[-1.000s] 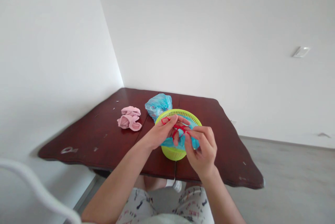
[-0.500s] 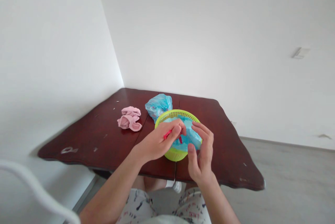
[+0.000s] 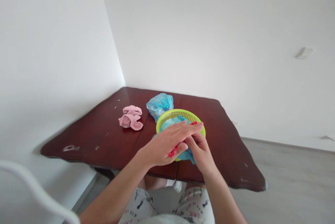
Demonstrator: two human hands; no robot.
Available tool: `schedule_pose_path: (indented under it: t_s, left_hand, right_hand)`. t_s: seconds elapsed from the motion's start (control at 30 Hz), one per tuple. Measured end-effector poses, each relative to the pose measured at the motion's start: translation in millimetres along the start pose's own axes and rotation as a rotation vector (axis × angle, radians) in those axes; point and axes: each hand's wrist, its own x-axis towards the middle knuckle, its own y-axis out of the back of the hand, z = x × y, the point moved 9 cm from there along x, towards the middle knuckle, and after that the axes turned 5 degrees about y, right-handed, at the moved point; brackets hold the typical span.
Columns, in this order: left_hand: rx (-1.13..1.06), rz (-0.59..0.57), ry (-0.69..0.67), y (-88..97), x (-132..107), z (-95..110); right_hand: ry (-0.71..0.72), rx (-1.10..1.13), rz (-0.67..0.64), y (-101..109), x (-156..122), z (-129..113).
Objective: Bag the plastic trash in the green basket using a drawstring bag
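Note:
A lime-green perforated basket (image 3: 175,113) stands on a dark wooden table (image 3: 104,133), with a blue plastic bag (image 3: 169,123) bundled inside it. My left hand (image 3: 167,143) reaches across the basket's near rim with its fingers stretched out. A red rubber band (image 3: 173,152) runs around that hand, showing below the palm and at the fingertips. My right hand (image 3: 200,152) sits just under the left. Its fingers pinch the near part of the blue bag at the basket's front edge.
A second tied blue bag (image 3: 160,103) lies just behind the basket. A crumpled pink cloth (image 3: 130,119) lies to its left. White walls meet in a corner behind the table. A white chair back (image 3: 34,189) curves at the lower left.
Both hands held the band stretched above the bag. Since then the left hand has swept right over the basket with the band. The right hand has dropped under it and closed on the bag.

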Motion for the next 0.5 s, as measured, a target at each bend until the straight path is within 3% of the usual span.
schedule_pose_path:
  t_s: [0.13,0.3,0.4,0.5]
  left_hand:
    - [-0.032,-0.014,-0.002,-0.2,-0.6,0.8]
    - [-0.231,0.073,-0.071,-7.4,-24.4,3.7]
    - [-0.319,0.182,0.027,-21.0,-50.3,-11.1]
    - [-0.35,0.313,0.205,-25.8,-74.3,-32.8]
  right_hand:
    - [-0.082,0.16,0.055,10.6,10.4,5.4]
    - [-0.074,0.233,0.312,47.1,35.7,14.7]
    - [-0.07,0.144,0.389,63.2,49.8,27.0]
    - [-0.085,0.092,0.362,65.6,55.4,36.5]
